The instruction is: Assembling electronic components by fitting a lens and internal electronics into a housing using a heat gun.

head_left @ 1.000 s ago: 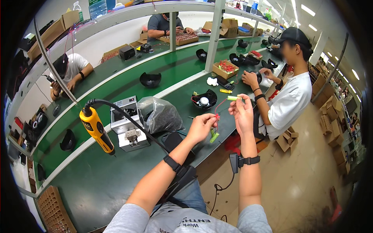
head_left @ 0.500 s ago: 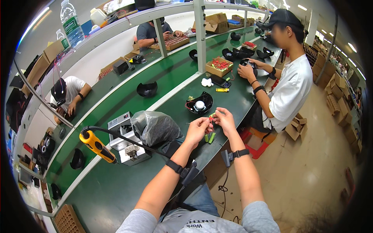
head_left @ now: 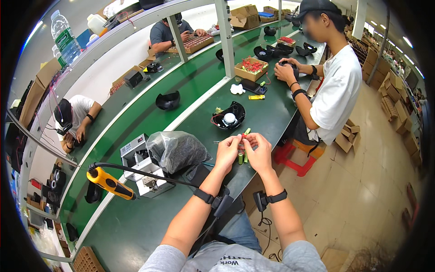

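My left hand and my right hand meet fingertip to fingertip over the near part of the bench. Both pinch a small red part that the fingers mostly cover; its exact kind is too small to tell. A thin light-coloured strand sticks out to the left of my left fingers. Just below the hands stand or lie green cylindrical cells, partly hidden by them. Beyond the hands lies an open black shell with a white round speaker and a red wire inside.
To my left are a grey plastic bag, a metal fixture and a hanging yellow electric screwdriver. A yellow cell, a phone and a box of red parts lie ahead. A co-worker sits at right.
My right hand has turned and closed in beside my left, its fingers now lower and nearer the red part. The whole view has shifted slightly.
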`<act>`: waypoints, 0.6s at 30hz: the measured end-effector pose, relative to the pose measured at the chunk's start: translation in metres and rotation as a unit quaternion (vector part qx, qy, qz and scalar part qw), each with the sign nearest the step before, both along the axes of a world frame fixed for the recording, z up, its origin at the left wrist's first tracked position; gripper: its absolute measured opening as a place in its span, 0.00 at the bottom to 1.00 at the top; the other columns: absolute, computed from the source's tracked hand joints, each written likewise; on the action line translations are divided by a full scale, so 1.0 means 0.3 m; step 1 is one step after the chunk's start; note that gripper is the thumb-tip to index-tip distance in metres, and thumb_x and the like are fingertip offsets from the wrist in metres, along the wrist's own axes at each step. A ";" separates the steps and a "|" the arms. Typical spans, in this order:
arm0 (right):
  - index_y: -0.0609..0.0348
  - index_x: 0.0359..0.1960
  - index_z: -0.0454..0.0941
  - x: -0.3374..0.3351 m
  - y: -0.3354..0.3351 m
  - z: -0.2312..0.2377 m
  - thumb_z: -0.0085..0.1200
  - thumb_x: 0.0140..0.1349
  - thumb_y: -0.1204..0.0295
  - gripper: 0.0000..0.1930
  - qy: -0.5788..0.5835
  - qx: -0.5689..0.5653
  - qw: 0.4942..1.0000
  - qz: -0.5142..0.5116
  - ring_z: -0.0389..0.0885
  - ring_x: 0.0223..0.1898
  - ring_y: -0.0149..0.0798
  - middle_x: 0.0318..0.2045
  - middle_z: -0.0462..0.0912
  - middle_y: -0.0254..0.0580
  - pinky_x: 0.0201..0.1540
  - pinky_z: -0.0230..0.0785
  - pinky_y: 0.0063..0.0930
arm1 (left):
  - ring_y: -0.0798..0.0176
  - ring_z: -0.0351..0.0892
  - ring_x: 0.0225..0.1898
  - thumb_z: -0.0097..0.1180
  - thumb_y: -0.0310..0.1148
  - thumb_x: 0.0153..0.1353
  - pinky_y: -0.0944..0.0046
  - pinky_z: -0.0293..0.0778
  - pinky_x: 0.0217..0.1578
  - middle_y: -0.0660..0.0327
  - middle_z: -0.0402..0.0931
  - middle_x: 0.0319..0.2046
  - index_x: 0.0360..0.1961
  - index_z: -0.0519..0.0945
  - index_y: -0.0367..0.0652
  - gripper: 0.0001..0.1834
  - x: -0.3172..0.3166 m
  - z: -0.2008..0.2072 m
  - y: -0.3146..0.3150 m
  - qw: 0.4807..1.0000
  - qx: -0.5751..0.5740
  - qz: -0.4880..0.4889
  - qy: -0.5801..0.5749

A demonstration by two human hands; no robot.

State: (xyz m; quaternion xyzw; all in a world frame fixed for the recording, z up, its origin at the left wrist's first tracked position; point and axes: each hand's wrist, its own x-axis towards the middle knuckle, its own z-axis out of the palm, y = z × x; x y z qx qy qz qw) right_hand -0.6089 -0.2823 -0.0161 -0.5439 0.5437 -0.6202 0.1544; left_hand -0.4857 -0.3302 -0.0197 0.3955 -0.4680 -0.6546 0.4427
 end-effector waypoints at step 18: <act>0.63 0.41 0.77 -0.022 -0.011 -0.031 0.59 0.64 0.76 0.07 0.157 -0.032 0.987 -0.021 0.82 0.38 0.58 0.36 0.81 0.52 0.42 0.76 0.47 | 0.69 0.83 0.35 0.59 0.41 0.74 0.67 0.80 0.36 0.62 0.86 0.37 0.45 0.88 0.36 0.17 0.029 0.007 -0.015 0.999 0.001 -0.012 -0.035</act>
